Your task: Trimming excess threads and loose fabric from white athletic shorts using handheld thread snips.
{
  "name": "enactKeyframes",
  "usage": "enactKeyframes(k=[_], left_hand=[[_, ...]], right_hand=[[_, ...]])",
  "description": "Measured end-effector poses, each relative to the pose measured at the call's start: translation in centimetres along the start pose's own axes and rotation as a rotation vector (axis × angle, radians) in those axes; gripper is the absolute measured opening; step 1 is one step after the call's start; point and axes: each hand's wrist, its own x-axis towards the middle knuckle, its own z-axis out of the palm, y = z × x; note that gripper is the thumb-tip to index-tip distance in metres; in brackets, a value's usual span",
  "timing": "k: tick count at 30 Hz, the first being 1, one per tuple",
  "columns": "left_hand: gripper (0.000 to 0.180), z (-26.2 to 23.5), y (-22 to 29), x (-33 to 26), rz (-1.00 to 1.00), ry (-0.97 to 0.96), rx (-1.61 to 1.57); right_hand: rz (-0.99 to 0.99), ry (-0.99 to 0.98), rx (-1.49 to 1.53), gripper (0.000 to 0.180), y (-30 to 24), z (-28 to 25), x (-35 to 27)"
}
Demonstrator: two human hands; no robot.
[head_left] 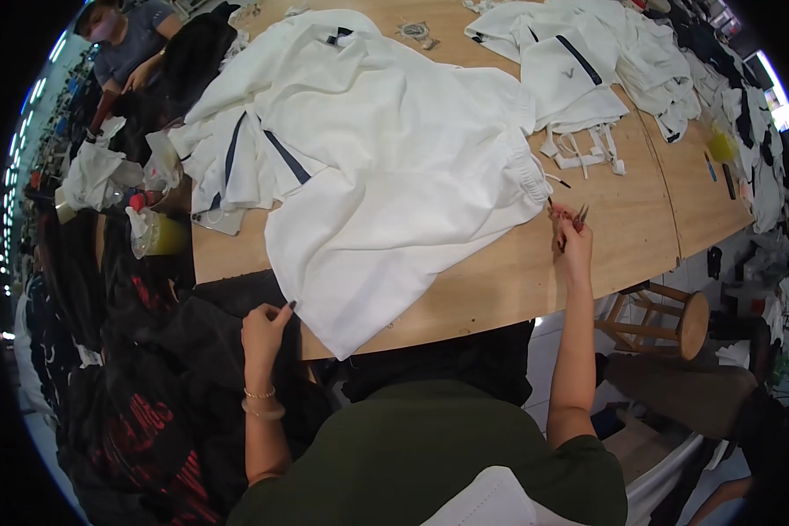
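I see a big white garment [386, 167] spread out on the wooden bench [491, 285], right in front of the person. It has a bunched, stretchy band [524, 167] on its right side, and a thin cord with a dark tip comes out near there. One corner of the garment pokes down past the near edge of the bench.

I see the left hand [266, 336] at the garment's lower left edge. Its thumb and pointing finger are closed in a pinch on the cloth there. The right hand [573, 241] is just beside the stretchy band, over the bench. Its fingers are curled closed around small metal snips [583, 215], with the blades pointing up and away. I cannot tell if those fingers touch the cord too.

To the left of the garment, touching it, I see a pile of white cloth [223, 175] with dark stripes. To the right there is another white garment [565, 74] with a dark stripe, and some white straps [579, 158] lie just below it. Farther right are a blue pen [710, 167] and a dark pen [728, 181].

By the bench's left side I see a cup with a yellow-green drink [159, 235] and black cloth [88, 403] with red marks. A wooden stool [693, 324] stands at the right. Another person [131, 48] is at the top left.
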Motion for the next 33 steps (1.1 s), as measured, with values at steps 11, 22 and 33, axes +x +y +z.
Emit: enactKeyframes(k=[11,22,33], left_hand=[[0.03,4.2,1.7,-3.3,-0.026,-0.124,0.013],[0.029,5.3,0.2,-5.4,-0.023,-0.145,-0.321],[0.011,-8.4,1.0,-5.3,0.339,-0.099,-0.837]], right_hand=[[-0.215,-0.038,-0.186,0.014,-3.2,4.4,0.5],[-0.345,-0.07,-0.649,0.023,-2.1,1.0,-0.6],[-0.284,0.146,0.071,0.026,-10.1,-3.2,-7.0]])
